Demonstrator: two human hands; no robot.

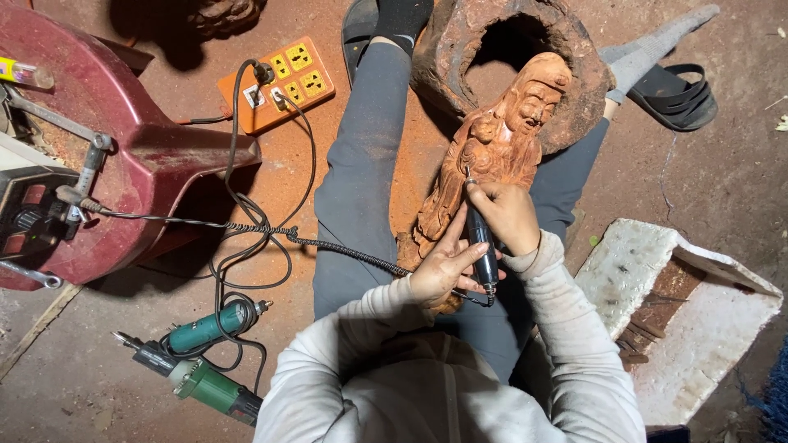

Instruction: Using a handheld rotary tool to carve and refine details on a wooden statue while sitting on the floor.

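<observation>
While the carving lies across the lap — reddish-brown carved wooden figure (492, 152), bearded.
Right hand (507, 215) pinches slim black rotary handpiece (482, 246); left hand (443, 267), fingers spread, steadies it — light, braced strokes seem best.

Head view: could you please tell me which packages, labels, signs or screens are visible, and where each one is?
Foam box: on the floor to the right of the person, white, rectangular, open, dark pieces inside.
Tube: top left on the red stool, small and clear, with a yellow label.
No signs or screens show.
</observation>
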